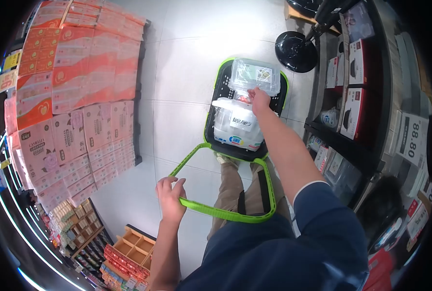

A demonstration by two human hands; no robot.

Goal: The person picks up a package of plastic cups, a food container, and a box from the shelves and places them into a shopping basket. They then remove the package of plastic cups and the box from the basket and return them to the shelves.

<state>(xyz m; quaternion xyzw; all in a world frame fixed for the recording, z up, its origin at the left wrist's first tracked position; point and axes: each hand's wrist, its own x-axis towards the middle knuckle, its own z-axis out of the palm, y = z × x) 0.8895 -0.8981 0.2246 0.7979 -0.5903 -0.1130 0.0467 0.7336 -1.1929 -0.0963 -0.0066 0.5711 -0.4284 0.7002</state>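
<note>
A black shopping basket with a green rim [209,114] stands on the floor before my feet. Its green handle [221,213] is swung down towards my body, and my left hand [171,198] is closed on its left corner. Inside the basket's far end lies a clear plastic box [254,72] with a printed label. My right hand [259,101] reaches in, its fingers closed at the box's near edge; the fingertips are partly hidden. Nearer to me in the basket sits a white translucent plastic package [238,123] with a dark-lettered label. Something small and red shows between the two.
Stacked orange tissue packs [75,68] and pink packs [65,140] stand on the left. Shelves with boxed goods [352,114] run along the right. A round black stand base [296,52] rests beyond the basket. A wooden divided display [133,247] is at the lower left.
</note>
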